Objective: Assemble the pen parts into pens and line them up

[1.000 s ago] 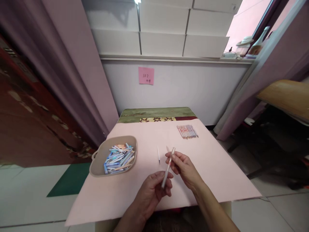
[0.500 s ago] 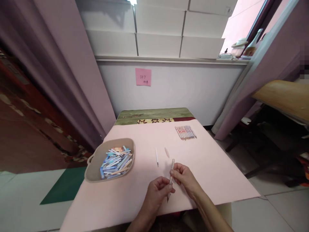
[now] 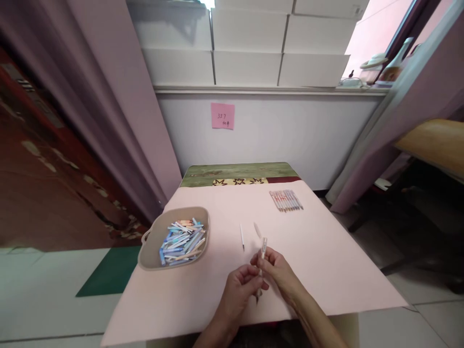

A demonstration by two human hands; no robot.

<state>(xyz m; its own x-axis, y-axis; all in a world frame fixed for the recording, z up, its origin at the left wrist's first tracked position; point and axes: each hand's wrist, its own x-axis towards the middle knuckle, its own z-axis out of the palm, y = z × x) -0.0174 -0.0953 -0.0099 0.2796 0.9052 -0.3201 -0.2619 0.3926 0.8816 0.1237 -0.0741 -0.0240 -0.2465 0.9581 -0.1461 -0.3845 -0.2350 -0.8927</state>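
Note:
Both of my hands are closed on a slim pale pen (image 3: 264, 246) above the near part of the table, its dark tip pointing down toward me. My left hand (image 3: 239, 290) pinches the lower part, close to the tip. My right hand (image 3: 277, 270) grips the upper barrel, and its fingers hide the middle. Just beyond them lies a thin white pen refill (image 3: 242, 237) with a dark end. Beside it rests a small translucent pinkish piece (image 3: 257, 230), possibly a pen cap. Farther off, several pens (image 3: 286, 200) lie side by side in a row.
On the left of the pink-covered table (image 3: 224, 309) stands a beige basket (image 3: 148, 253) with a jumble of blue, white and tan pen parts (image 3: 183, 241). A pink note (image 3: 222, 116) is on the wall behind. A wooden table (image 3: 435, 145) stands at the right.
The view has shifted, so the table and its things appear farther right. My right hand has drawn closer to my left hand along the pen. Both keep their hold.

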